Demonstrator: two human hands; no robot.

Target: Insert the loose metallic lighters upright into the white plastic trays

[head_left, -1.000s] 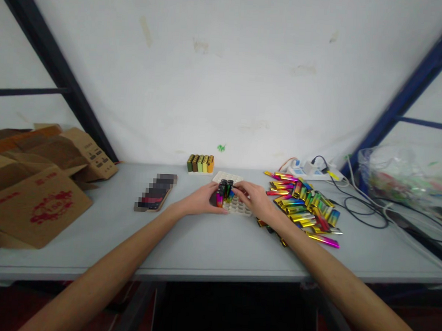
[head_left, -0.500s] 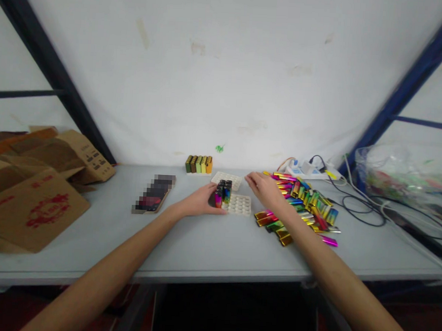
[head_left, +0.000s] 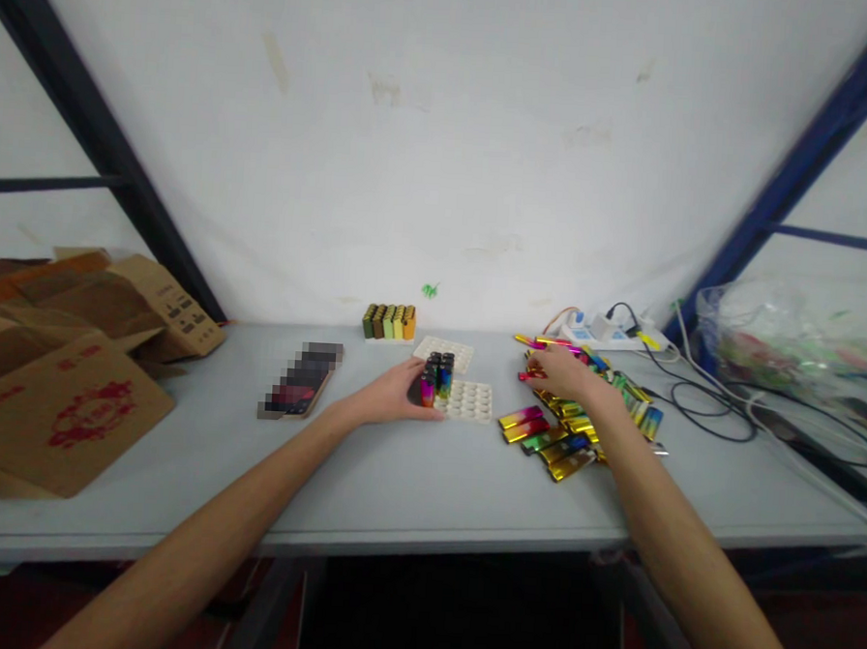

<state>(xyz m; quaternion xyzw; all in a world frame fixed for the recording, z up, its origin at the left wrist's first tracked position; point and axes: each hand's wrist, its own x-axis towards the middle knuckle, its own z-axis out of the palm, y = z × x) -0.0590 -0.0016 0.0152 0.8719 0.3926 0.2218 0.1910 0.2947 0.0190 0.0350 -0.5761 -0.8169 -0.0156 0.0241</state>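
Observation:
My left hand (head_left: 395,392) wraps round the left end of a white tray (head_left: 479,404) with round holes, thumb along its front and fingers behind. Several shiny lighters (head_left: 437,378) with black tops stand upright in the tray's left part; the holes on the right hold nothing. At the loose pile of metallic, many-coloured lighters (head_left: 522,424), my right hand (head_left: 563,372) has its fingers closed on a lighter with a red end (head_left: 531,376). The hand covers most of that lighter.
A second white holed tray (head_left: 443,349) lies behind. Farther left stands a block of green, brown and yellow lighters (head_left: 389,322). A phone (head_left: 304,381) and cardboard boxes (head_left: 67,383) are at left. On the right are a power strip (head_left: 607,334), cables (head_left: 712,417) and plastic bags (head_left: 760,332).
My right hand has moved right, from beside the trays onto the lighter pile, where its fingers have closed on a lighter. The left hand stays round the tray.

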